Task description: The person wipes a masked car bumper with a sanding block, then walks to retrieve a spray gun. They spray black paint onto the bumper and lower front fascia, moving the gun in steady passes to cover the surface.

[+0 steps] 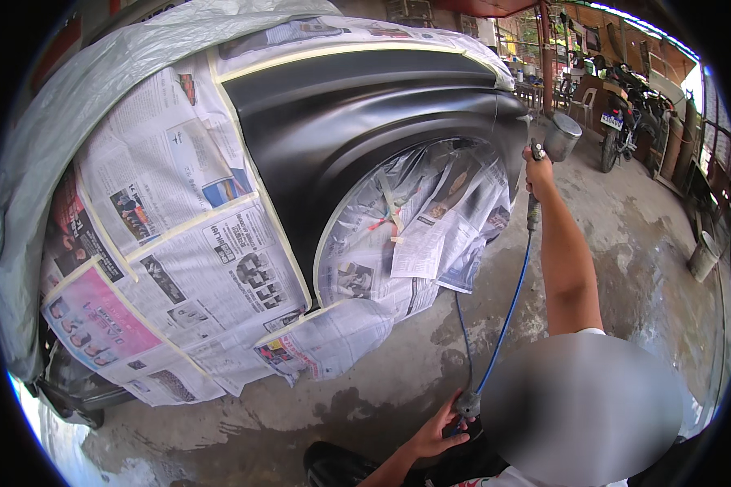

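My right hand [538,172] is closed round a spray gun [536,151] with a silver cup [562,136], held out at the far right end of the car. From its handle a blue air hose [507,312] runs down to my left hand [435,434]. That hand's fingers are closed round the hose beside a dark grey round fitting [467,403]. A smooth black car fender [365,109] lies left of the gun, apart from it. Masking tape and newspaper [211,268] border the panel. Clear plastic and newspaper [430,219] cover the wheel opening.
A silvery cover [73,138] drapes the car's left side. Wet patches mark the concrete floor [625,243]. At the far right stand a motorcycle [621,122], a bucket [704,256] and a red post [545,61]. A second stretch of hose hangs beside the masked car.
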`<state>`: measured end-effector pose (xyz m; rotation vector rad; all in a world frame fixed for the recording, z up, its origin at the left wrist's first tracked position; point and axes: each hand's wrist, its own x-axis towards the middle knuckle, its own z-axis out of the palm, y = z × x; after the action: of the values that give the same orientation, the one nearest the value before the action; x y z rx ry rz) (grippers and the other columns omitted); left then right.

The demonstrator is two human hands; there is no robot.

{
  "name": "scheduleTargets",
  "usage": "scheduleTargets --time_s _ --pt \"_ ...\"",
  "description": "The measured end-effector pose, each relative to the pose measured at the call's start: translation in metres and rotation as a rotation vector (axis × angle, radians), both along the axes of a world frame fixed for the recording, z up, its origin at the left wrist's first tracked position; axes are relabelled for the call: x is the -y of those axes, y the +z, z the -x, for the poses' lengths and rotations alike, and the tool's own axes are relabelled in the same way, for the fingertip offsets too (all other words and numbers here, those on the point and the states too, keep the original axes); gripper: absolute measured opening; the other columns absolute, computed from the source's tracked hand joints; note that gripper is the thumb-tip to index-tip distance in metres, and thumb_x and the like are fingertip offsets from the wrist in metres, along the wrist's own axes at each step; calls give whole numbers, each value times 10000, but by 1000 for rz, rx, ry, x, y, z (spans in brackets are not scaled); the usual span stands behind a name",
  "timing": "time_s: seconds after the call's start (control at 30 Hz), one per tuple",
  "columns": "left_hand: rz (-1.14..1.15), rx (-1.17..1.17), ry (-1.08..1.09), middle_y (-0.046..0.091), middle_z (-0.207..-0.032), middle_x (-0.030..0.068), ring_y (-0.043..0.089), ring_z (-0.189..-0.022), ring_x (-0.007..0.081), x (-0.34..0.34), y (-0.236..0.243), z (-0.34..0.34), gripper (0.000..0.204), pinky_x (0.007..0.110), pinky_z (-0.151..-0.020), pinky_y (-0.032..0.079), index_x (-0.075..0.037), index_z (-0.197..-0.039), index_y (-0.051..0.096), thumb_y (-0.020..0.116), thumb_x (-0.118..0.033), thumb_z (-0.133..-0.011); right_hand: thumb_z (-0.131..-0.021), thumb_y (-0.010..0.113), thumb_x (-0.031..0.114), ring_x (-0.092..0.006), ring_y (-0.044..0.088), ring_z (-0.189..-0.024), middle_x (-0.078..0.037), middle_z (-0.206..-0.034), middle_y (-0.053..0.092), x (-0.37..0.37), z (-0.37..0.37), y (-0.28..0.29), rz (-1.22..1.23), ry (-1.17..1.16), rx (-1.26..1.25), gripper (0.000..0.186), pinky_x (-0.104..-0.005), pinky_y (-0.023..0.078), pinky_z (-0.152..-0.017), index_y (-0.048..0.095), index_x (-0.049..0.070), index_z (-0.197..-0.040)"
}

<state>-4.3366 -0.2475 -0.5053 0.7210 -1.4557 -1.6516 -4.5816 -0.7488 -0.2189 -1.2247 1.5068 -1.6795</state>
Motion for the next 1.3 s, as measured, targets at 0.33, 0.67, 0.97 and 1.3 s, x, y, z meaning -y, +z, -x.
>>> scheduleTargets --time_s 0.33,0.67,0.97,1.3 --pt "-96 6 12 493 -1529 89 517 -1381 201 -16 -15 -9 837 372 -1170 395 -88 -1635 274 735 -27 -939 -1006 669 467 -99 394 -462 19 -668 453 -99 -83 42 8 539 48 362 -319 351 -397 528 138 -955" --pt "77 156 -11 509 -1562 89 531 -1390 206 -46 -20 -21 788 369 -1181 391 -76 -1582 403 795 -85 -898 -1052 628 362 -83 420 -457 9 -684 481 -221 -197 47 -16 799 -36 262 -290 361 -387 526 120 -1046" --pt "71 126 89 583 -1493 89 588 -1322 192 -66 -34 -19 761 353 -1143 430 -81 -1568 439 807 -163 -906 -1022 675 385 -80 437 -442 -5 -693 531 -284 -274 57 -35 1042 -13 329 -275 375 -366 599 80 -1117" --pt "56 128 175 619 -1438 103 576 -1319 176 -41 -35 -13 738 353 -1141 424 -79 -1558 460 807 -177 -915 -1023 664 434 -101 414 -442 2 -635 484 -193 -182 79 106 708 -87 412 -325 376 -400 501 109 -828"
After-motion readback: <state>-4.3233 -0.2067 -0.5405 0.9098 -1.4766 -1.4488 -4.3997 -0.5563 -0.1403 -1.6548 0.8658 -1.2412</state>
